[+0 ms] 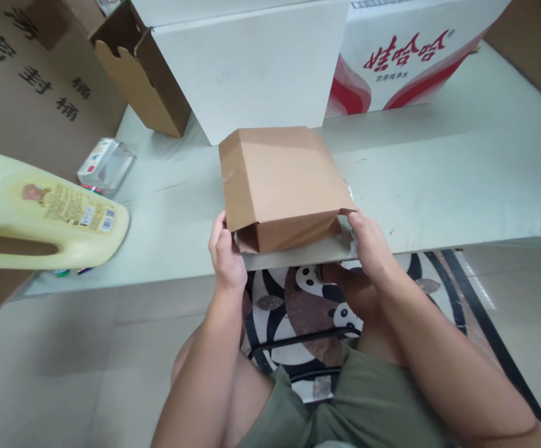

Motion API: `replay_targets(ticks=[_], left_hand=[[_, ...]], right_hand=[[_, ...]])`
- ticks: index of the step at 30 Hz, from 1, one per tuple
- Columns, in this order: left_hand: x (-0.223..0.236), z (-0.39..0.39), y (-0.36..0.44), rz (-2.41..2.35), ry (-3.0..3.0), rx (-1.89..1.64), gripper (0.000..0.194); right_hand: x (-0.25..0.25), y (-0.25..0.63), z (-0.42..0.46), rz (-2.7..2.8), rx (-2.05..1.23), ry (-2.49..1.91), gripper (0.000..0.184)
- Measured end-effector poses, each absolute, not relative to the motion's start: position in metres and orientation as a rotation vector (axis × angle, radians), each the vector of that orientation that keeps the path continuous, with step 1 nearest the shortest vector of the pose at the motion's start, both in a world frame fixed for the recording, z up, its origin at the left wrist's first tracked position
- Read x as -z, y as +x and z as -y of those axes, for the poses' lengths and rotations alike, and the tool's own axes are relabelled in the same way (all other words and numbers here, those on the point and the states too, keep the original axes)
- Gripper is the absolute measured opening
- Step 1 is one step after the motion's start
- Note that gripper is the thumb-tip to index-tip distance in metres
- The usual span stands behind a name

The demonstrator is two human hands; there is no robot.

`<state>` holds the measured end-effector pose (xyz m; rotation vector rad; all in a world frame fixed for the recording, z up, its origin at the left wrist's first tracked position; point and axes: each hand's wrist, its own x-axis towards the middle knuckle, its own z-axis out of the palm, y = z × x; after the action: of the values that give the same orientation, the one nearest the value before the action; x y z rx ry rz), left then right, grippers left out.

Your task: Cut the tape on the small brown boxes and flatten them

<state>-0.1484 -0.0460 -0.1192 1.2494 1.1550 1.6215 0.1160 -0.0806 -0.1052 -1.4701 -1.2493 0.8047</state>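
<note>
While the left grip [229,260] and right grip [369,242] each pinch a near corner of the brown carton [289,171] between them, light, even pressure should spare its flaps; beyond them, on the table [457,180], stands a white box [256,74].

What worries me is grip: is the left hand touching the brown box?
Touching: head view shows the left hand holding the brown box at a near corner.
</note>
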Motion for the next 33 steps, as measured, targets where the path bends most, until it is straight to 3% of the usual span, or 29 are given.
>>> replay_targets(ticks=[3,7,13,19,24,33], left_hand=[[0.114,0.047,-0.147,-1.075,1.136,-1.711,0.045],[0.111,0.045,-0.144,-1.028,1.146,-1.783,0.048],[0.106,0.044,-0.155,-1.095,1.166,-1.669,0.057],[0.092,0.046,-0.164,-1.143,1.163,-1.514,0.052],[0.094,0.046,-0.166,-1.064,1.102,-1.379,0.062],[0.093,0.042,-0.161,-1.161,1.117,-1.391,0.068]], right_hand=[[0.102,0.109,0.081,1.264,-0.785,-1.252,0.051],[0.106,0.102,0.082,1.263,-0.832,-1.077,0.046],[0.109,0.1,0.084,1.216,-0.861,-1.202,0.045],[0.099,0.096,0.085,1.144,-0.797,-1.348,0.053],[0.096,0.096,0.086,1.153,-0.787,-1.395,0.05],[0.092,0.095,0.085,1.125,-0.805,-1.407,0.045]])
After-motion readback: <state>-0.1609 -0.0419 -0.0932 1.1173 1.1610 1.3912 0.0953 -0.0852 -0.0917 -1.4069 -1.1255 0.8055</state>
